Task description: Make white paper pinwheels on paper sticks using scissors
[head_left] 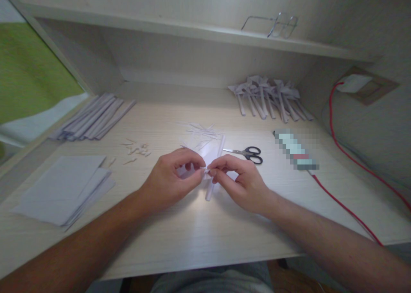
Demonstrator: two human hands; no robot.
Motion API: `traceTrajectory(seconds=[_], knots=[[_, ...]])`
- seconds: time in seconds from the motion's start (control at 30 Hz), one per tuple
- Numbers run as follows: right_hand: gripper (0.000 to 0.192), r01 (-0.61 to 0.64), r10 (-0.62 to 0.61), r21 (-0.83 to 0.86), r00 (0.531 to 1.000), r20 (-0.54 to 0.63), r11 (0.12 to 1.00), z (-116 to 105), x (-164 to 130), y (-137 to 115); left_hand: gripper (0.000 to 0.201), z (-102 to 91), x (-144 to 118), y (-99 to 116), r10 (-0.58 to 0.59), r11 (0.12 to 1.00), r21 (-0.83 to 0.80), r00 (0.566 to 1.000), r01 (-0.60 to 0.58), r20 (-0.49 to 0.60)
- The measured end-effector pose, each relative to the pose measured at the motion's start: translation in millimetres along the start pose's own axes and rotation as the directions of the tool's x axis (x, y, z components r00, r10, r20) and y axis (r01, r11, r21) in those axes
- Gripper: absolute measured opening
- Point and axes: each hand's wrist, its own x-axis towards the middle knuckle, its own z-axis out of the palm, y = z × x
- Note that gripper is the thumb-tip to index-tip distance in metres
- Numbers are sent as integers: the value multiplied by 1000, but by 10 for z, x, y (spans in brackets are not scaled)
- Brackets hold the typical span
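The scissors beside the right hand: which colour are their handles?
The scissors have black handles and silvery blades, seen in the head view.

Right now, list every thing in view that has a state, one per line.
left hand: pinching the paper piece
right hand: pinching the paper piece
paper piece: part folded, held over the desk
scissors: closed, lying flat
paper sheets: stacked flat
rolled strips: piled side by side
finished paper shapes: heaped by the wall
glasses: unfolded, on the shelf
red cable: plugged into the wall socket

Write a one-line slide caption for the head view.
Left hand and right hand pinch a folded white paper piece beside scissors on a desk.
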Motion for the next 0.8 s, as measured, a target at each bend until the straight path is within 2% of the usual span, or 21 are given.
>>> traceTrajectory(seconds=[0.17,0.27,0.43,0.53,0.67,0.73,0.8], knots=[[11,-12,11,53,1000,26,999,1,-28,19,10,0,13,23,77,996,41,997,-77,4],[18,-26,21,89,998,55,996,3,-52,43,12,8,23,32,100,993,67,995,-100,15],[25,5,-9,46,996,90,999,-6,-54,51,9,7,36,26,97,986,139,995,-96,1],[22,-2,1,24,999,50,1000,-3,-42,50,8,-11,32,7,89,983,168,993,-75,-76],[16,-79,80,48,997,-13,996,12,-31,56,8,-57,31,-38,64,974,225,958,1,-279],[14,-96,98,75,995,-25,993,17,-30,58,9,-81,49,-80,6,968,233,924,90,-382],[13,-102,106,92,994,-30,991,18,-32,58,21,-100,82,-137,-89,969,174,900,178,-426]])
